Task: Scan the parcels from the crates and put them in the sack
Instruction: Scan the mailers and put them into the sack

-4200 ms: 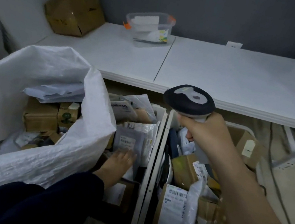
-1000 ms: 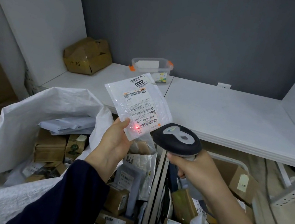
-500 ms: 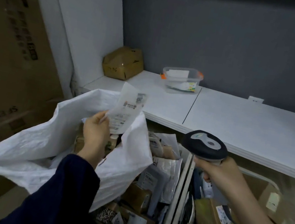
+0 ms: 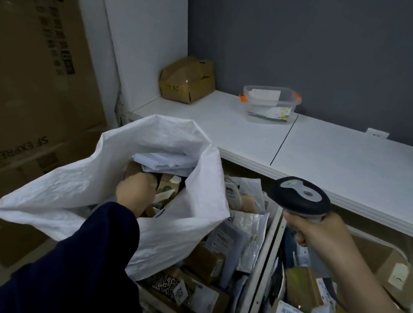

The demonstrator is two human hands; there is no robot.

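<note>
Deep inside the sack [image 4: 60,194] I see my left hand [image 4: 135,193], its grasp hidden; I cannot tell whether a parcel remains; right hand [image 4: 323,237] clasps the scanner [image 4: 300,197] above the crates [image 4: 269,239]; release low, clear of the rim.

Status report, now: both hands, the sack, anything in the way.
Left hand down inside the sack, grip hidden. Right hand shut on scanner, over the right crate. Sack mouth open, parcels inside. Nothing blocking.
</note>
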